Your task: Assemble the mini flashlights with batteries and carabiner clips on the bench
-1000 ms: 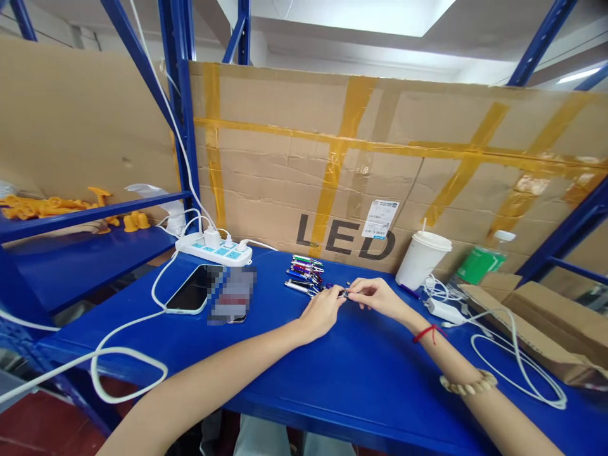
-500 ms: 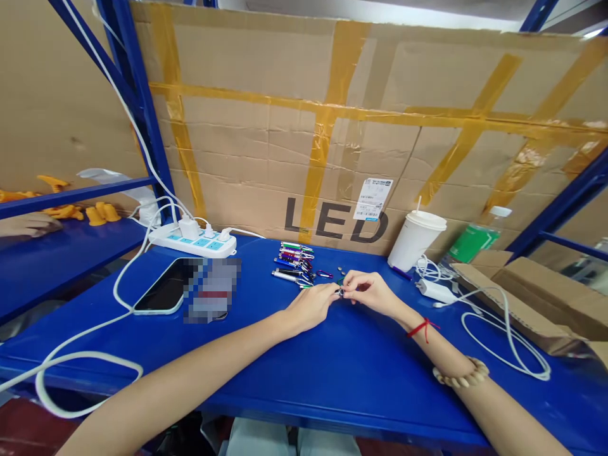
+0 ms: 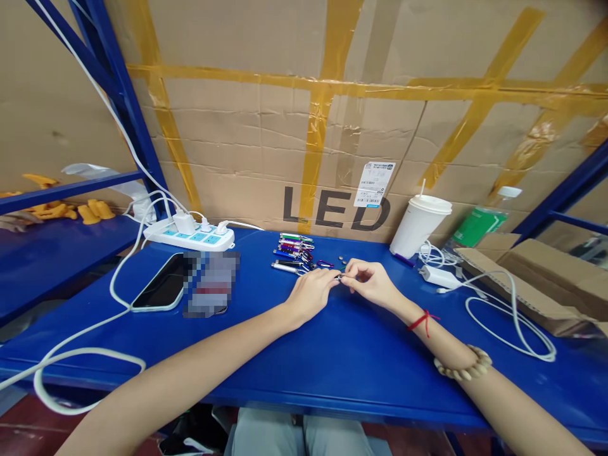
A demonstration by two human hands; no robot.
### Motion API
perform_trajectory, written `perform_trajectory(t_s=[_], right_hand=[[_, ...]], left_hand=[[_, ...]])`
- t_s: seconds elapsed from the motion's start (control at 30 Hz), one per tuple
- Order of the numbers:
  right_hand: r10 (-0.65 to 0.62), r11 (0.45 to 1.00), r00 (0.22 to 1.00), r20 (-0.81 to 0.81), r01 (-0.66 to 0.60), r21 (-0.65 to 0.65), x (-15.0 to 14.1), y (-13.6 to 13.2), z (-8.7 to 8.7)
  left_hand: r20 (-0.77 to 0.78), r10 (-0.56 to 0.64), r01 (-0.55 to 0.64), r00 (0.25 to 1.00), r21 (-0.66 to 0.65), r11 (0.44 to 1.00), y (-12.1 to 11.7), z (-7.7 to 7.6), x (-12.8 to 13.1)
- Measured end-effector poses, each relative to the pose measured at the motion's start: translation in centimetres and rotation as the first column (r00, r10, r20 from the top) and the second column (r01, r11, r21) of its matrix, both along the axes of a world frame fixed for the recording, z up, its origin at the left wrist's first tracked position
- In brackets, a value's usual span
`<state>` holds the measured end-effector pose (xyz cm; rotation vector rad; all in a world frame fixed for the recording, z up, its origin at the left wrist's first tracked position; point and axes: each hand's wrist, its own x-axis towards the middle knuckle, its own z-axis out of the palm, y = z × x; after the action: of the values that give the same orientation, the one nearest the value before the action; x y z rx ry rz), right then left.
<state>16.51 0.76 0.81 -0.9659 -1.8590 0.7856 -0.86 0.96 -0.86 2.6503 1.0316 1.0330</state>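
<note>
My left hand (image 3: 311,292) rests low over the blue table with its fingers closed round something mostly hidden. A small dark and silver metal piece (image 3: 339,277) shows at its fingertips, too small to name. From the right, the thumb and index finger of my right hand (image 3: 373,283) pinch that same piece. Just behind my left hand lies a row of small pen-shaped keychain flashlights (image 3: 291,254) in several colours, with clips at their right ends. A loose purple carabiner clip (image 3: 325,264) lies beyond the fingertips, near tiny round button-like pieces (image 3: 341,259).
Two phones, one a dark-screened phone (image 3: 159,282), and a power strip (image 3: 190,235) are at left. To the right stand a white cup (image 3: 418,225), a green-labelled bottle (image 3: 482,225), a charger (image 3: 439,277) with cable, and an open cardboard box (image 3: 546,285). A cardboard wall (image 3: 247,145) closes the back.
My view has tilted downward and shifted a little. Both hands stay together on the small metal piece with slight finger movements; the purple clip and round pieces are now in clearer sight.
</note>
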Motion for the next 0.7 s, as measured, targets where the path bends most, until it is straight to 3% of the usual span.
perform_trajectory(t_s=[0.27,0.7], right_hand=[[-0.074,0.997,0.997,0.025,0.075,-0.015,-0.4,-0.1,-0.4],[-0.125,0.979,0.992,-0.008,0.123,-0.164,-1.3,-0.5,-0.3]], left_hand=[[-0.026,0.068,-0.067,0.997,0.032,0.997,-0.2,0.2,0.0],[-0.01,0.138,-0.138,0.99,-0.034,0.99,-0.4,0.6,0.1]])
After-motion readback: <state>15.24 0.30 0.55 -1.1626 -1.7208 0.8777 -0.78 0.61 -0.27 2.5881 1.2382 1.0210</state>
